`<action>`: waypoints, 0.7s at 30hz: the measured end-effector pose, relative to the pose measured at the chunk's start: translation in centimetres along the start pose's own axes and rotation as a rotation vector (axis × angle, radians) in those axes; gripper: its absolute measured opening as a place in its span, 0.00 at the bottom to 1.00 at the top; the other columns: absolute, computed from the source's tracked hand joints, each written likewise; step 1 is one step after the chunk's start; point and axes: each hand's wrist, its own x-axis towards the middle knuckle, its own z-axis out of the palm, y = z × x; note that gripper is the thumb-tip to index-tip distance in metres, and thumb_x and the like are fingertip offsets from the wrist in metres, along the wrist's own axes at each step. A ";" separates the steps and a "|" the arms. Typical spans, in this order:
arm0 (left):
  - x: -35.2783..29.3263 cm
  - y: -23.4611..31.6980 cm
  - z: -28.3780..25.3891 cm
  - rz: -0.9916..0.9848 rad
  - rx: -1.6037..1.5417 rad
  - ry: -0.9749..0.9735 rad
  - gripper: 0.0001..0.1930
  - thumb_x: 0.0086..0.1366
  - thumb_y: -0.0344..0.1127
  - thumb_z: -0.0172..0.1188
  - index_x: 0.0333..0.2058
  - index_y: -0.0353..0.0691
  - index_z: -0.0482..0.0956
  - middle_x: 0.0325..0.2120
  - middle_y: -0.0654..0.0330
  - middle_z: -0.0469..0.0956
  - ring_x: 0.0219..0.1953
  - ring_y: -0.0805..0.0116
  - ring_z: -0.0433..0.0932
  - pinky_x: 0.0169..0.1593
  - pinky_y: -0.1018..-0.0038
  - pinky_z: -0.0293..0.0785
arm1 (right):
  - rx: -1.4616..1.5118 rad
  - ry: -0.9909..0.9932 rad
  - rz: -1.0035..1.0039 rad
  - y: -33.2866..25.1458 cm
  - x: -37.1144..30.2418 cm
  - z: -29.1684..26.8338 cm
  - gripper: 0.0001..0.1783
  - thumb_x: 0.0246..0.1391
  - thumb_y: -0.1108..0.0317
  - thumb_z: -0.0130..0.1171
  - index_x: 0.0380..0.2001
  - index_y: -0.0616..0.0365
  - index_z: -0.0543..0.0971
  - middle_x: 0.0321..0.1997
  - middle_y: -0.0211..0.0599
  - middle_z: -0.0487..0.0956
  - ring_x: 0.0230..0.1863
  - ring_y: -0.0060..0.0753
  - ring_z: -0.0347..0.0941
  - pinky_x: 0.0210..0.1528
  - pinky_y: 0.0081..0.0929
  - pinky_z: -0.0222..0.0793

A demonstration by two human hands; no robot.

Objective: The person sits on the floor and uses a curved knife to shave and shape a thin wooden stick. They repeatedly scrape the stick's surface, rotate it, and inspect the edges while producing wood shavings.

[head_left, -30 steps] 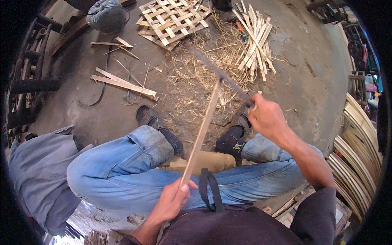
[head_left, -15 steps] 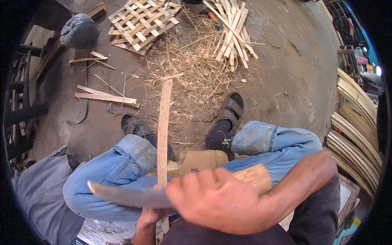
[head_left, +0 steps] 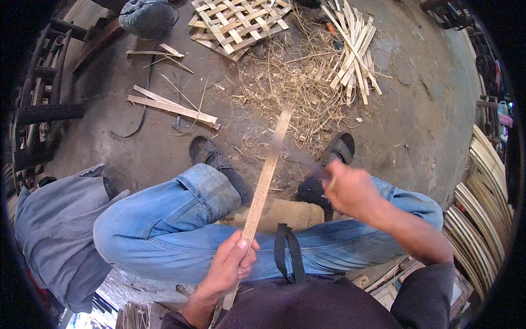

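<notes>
My left hand [head_left: 231,262] is closed round a flat wooden strip [head_left: 265,183] low in my lap. The strip slants up and away to the right, over the floor between my feet. My right hand [head_left: 350,189] grips a knife [head_left: 304,159] above my right knee. Motion smears the knife's blade, which reaches left toward the upper half of the strip; whether it touches cannot be made out. The knife's handle is hidden in my fist.
Thin shavings [head_left: 285,82] litter the floor ahead, beside a heap of loose strips [head_left: 356,49] and a woven strip panel [head_left: 238,22]. A few strips [head_left: 172,107] lie at left. Bundled long strips [head_left: 476,219] stand at right. Grey cloth [head_left: 63,225] hangs by my left knee.
My right hand has swung the knife away from my body, from beside my left hand to farther up the strip. The strip has tilted to the right. The whole view has shifted.
</notes>
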 end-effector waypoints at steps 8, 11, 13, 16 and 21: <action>-0.2 -0.4 0.6 0.039 0.039 -0.009 0.14 0.75 0.43 0.41 0.39 0.37 0.68 0.17 0.68 0.60 0.16 0.82 0.54 0.18 0.82 0.53 | 0.037 0.128 -0.058 2.0 0.8 -0.8 0.08 0.47 0.69 0.57 0.31 0.59 0.71 0.25 0.47 0.76 0.29 0.55 0.78 0.29 0.48 0.75; -0.2 -0.6 0.5 0.063 0.062 -0.015 0.15 0.75 0.43 0.41 0.39 0.37 0.67 0.17 0.68 0.60 0.15 0.83 0.54 0.18 0.82 0.53 | 0.013 0.097 -0.346 1.1 -0.8 0.0 0.09 0.48 0.69 0.57 0.31 0.60 0.71 0.24 0.52 0.77 0.27 0.58 0.77 0.28 0.49 0.74; -0.3 -0.7 0.5 0.078 0.063 -0.017 0.15 0.75 0.45 0.41 0.39 0.37 0.67 0.17 0.67 0.60 0.14 0.83 0.54 0.16 0.83 0.52 | -0.027 0.132 -0.265 1.3 0.5 -0.7 0.08 0.48 0.70 0.56 0.31 0.60 0.71 0.22 0.52 0.76 0.27 0.57 0.76 0.28 0.49 0.74; -0.5 -1.2 0.3 0.093 0.066 0.015 0.15 0.75 0.42 0.41 0.43 0.36 0.69 0.18 0.68 0.61 0.16 0.83 0.55 0.19 0.83 0.54 | -0.048 0.249 -0.026 3.1 3.3 -1.9 0.07 0.47 0.70 0.56 0.30 0.58 0.71 0.22 0.49 0.76 0.26 0.53 0.77 0.28 0.48 0.74; 0.7 -2.1 0.1 0.311 0.554 0.205 0.14 0.73 0.35 0.44 0.49 0.32 0.69 0.22 0.61 0.70 0.23 0.73 0.68 0.29 0.73 0.67 | -0.188 -0.241 -0.426 -3.6 -3.2 -2.1 0.07 0.48 0.71 0.53 0.31 0.60 0.69 0.29 0.47 0.77 0.28 0.52 0.78 0.29 0.44 0.76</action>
